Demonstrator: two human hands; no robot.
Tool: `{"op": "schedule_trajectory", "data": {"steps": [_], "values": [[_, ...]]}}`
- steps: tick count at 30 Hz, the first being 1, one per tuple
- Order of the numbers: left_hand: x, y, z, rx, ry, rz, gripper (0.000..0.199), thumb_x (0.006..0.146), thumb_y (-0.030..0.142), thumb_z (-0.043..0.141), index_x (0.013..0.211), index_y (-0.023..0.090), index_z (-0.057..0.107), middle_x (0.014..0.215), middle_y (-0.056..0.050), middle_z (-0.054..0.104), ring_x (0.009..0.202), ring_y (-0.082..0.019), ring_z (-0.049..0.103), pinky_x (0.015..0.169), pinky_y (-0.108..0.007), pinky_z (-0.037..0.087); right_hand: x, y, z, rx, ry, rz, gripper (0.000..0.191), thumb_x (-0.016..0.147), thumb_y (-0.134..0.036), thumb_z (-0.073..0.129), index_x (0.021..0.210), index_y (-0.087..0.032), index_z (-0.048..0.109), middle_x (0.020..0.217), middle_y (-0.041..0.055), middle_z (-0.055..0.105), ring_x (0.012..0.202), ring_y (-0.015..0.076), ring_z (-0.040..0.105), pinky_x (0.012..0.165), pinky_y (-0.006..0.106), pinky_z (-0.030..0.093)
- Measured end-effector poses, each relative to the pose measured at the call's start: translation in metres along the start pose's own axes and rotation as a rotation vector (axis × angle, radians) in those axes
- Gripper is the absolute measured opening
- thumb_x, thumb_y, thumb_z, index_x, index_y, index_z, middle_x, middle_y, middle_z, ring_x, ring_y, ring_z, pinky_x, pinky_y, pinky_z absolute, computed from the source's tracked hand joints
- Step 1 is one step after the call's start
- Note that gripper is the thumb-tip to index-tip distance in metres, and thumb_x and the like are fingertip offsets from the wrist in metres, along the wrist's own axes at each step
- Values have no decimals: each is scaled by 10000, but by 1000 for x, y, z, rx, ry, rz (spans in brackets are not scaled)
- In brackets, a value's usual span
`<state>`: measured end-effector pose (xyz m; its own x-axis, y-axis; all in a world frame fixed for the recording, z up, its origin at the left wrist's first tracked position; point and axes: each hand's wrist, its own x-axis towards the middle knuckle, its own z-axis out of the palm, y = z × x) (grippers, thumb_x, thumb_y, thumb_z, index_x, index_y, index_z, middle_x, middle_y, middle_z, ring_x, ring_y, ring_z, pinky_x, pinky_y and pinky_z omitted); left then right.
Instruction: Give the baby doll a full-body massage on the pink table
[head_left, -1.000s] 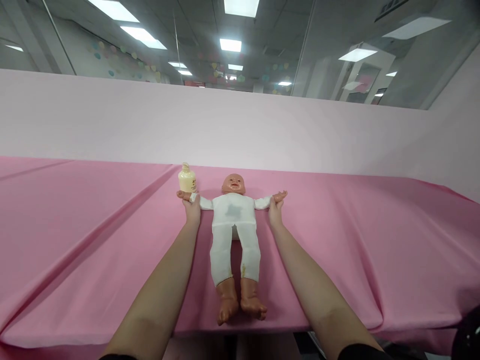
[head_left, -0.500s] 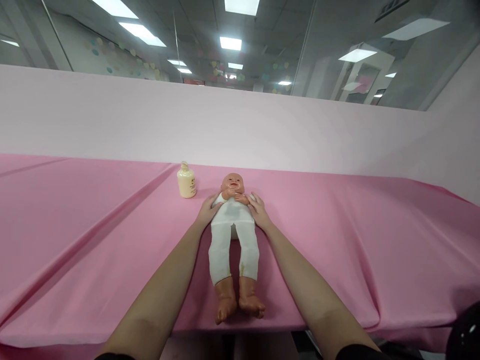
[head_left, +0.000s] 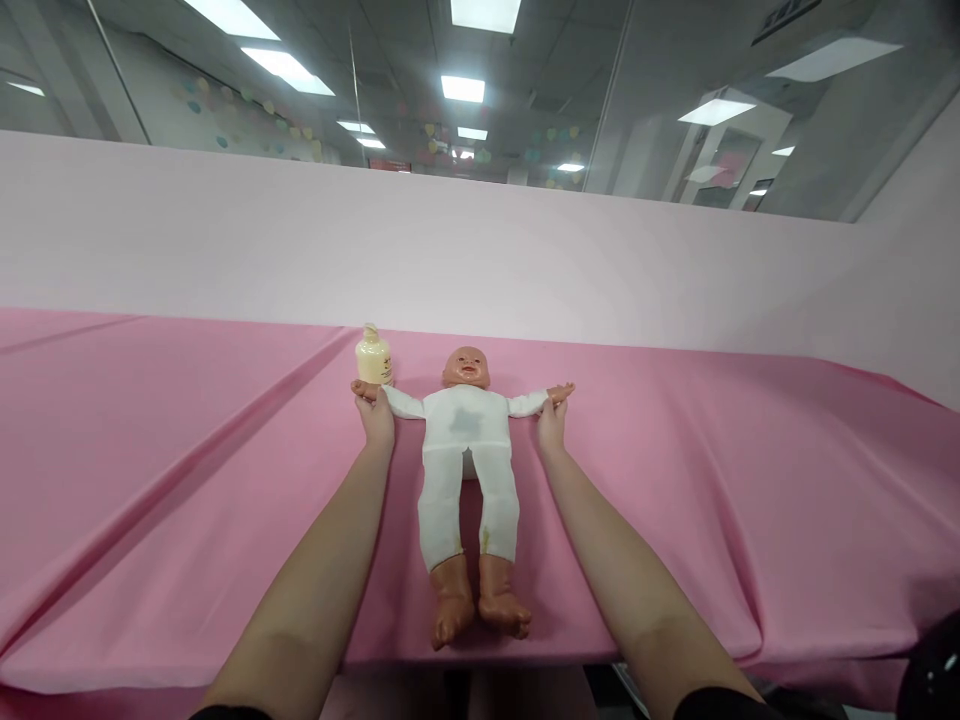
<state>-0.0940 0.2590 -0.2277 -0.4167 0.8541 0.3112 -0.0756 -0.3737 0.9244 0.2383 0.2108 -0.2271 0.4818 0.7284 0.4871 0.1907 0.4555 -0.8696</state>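
Observation:
A baby doll (head_left: 466,430) in a white suit lies on its back, its head away from me and its bare feet near the front edge. Both its arms are stretched straight out to the sides. My left hand (head_left: 377,418) is closed round the doll's wrist on the left, just in front of a cream pump bottle (head_left: 373,357). On the other side, my right hand (head_left: 552,424) grips the doll's other wrist. A grey patch shows on the suit's chest. The doll's hands stick out beyond my fingers, which are partly hidden.
Pink cloth (head_left: 225,520) with folds covers the table. Behind it rises a white wall (head_left: 480,260) with glass panels (head_left: 525,90) above. A dark rounded object (head_left: 930,670) stands at the lower right corner.
My hands have moved outward from the doll's sides and now hold its wrists. The doll's arms went from folded over the chest to spread wide.

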Motion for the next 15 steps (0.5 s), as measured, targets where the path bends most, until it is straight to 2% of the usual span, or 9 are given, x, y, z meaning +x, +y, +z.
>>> {"op": "schedule_trajectory", "data": {"steps": [2, 3, 5, 8, 10, 12, 15], "values": [[0, 0, 2, 35, 5, 12, 648, 921, 429, 486, 1476, 252, 203, 1405, -104, 464, 1249, -242, 496, 1052, -395, 401, -1, -3, 2, -18, -50, -64, 649, 964, -473, 369, 1518, -273, 97, 1533, 56, 215, 1384, 195, 284, 1121, 427, 303], [-2, 1, 5, 57, -33, 42, 643, 915, 431, 498, 1476, 268, 229, 1387, -89, 486, 1235, -244, 509, 1052, -401, 401, -2, -4, 4, -34, -99, -108, 642, 971, -475, 361, 1520, -274, 94, 1535, 50, 215, 1387, 192, 277, 1127, 425, 292], [-7, 2, 13, 113, -173, 125, 617, 903, 444, 519, 1460, 284, 309, 1360, -66, 521, 1234, -252, 511, 1069, -418, 382, -5, -6, 12, -99, -234, -203, 598, 983, -469, 350, 1515, -270, 162, 1517, 44, 266, 1380, 196, 288, 1137, 431, 271], [-15, 2, 26, 259, -454, 262, 542, 864, 466, 571, 1362, 270, 490, 1302, -60, 577, 1231, -269, 509, 1090, -445, 350, -9, -3, 23, -286, -467, -355, 464, 979, -434, 378, 1420, -295, 422, 1445, 19, 397, 1352, 228, 325, 1157, 463, 224], [-19, 1, 33, 375, -564, 335, 520, 845, 470, 592, 1315, 252, 548, 1270, -74, 598, 1210, -278, 518, 1086, -460, 345, -11, 0, 27, -394, -553, -420, 408, 977, -388, 378, 1359, -324, 508, 1423, -3, 423, 1346, 243, 328, 1165, 487, 198], [-21, 0, 35, 445, -574, 371, 525, 857, 464, 577, 1329, 239, 535, 1270, -85, 594, 1207, -276, 514, 1080, -459, 345, -11, 2, 29, -438, -570, -437, 417, 983, -349, 348, 1374, -330, 492, 1433, -7, 407, 1351, 249, 320, 1162, 504, 202], [-22, 2, 34, 425, -527, 339, 501, 904, 447, 511, 1358, 237, 489, 1283, -82, 584, 1206, -262, 514, 1062, -439, 367, -12, 1, 27, -410, -512, -421, 449, 991, -348, 326, 1425, -285, 422, 1441, 27, 396, 1348, 246, 326, 1156, 493, 231]]}}
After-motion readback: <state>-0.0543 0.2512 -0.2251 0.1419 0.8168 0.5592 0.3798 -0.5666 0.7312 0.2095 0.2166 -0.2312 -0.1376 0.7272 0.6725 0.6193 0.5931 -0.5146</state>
